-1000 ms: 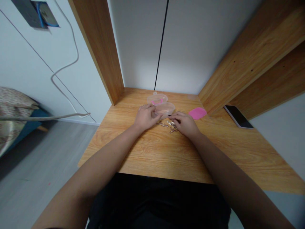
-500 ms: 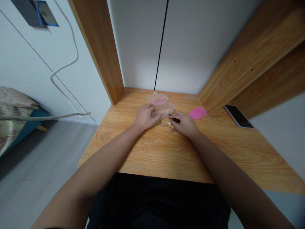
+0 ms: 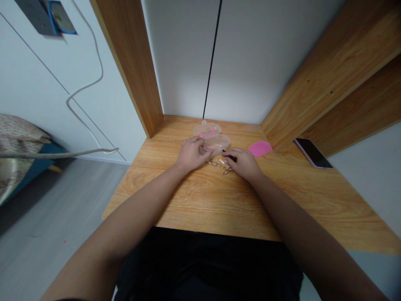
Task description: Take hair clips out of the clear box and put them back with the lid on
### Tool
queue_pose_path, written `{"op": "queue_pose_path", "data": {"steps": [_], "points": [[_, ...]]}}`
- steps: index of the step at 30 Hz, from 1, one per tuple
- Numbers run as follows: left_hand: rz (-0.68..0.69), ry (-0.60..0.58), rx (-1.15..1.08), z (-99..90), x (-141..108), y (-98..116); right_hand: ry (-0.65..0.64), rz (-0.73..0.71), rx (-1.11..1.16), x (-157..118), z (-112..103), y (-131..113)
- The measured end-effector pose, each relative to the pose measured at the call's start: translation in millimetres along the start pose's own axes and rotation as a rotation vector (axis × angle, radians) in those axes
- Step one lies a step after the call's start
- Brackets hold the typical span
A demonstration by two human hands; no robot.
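A clear plastic case [image 3: 219, 142] lies opened on the wooden table, its lid [image 3: 205, 130] with a pink part folded back toward the wall. My left hand [image 3: 192, 154] is closed on the case's near left rim, thumb and fingers on either side of the wall. Close to the rim's right end, my right hand [image 3: 243, 162] pinches a small dark object [image 3: 232, 158], mostly covered by the fingers; its kind cannot be made out. Several small metal clips [image 3: 214, 163] lie on the wood between and below the hands, some partly under my right hand.
To the right of my right hand lies a flat pink piece [image 3: 260, 149]. A phone [image 3: 313, 153] rests farther right, beside a wooden upright [image 3: 300, 92]. The white wall [image 3: 184, 62] closes off the back. A pale cable [image 3: 90, 85] hangs at the left.
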State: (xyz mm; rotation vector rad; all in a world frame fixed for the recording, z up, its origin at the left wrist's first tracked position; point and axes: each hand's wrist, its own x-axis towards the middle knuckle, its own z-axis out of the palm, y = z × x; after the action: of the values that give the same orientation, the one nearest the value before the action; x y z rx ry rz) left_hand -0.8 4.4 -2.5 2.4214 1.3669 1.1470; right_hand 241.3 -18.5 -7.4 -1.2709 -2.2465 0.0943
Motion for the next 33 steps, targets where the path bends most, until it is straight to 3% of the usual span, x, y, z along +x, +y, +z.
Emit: {"op": "queue_pose_path", "data": {"steps": [14, 21, 33], "points": [[0.002, -0.01, -0.009, 0.3, 0, -2, 0.043, 0.059, 0.091, -1, -3, -8], [0.023, -0.007, -0.026, -0.4, 0, -1, 0.132, 0.052, 0.121, -1, -4, -10], [0.013, -0.037, -0.029, -1.3, 0, -1, 0.086, -0.014, 0.141, 0, -7, -14]]}}
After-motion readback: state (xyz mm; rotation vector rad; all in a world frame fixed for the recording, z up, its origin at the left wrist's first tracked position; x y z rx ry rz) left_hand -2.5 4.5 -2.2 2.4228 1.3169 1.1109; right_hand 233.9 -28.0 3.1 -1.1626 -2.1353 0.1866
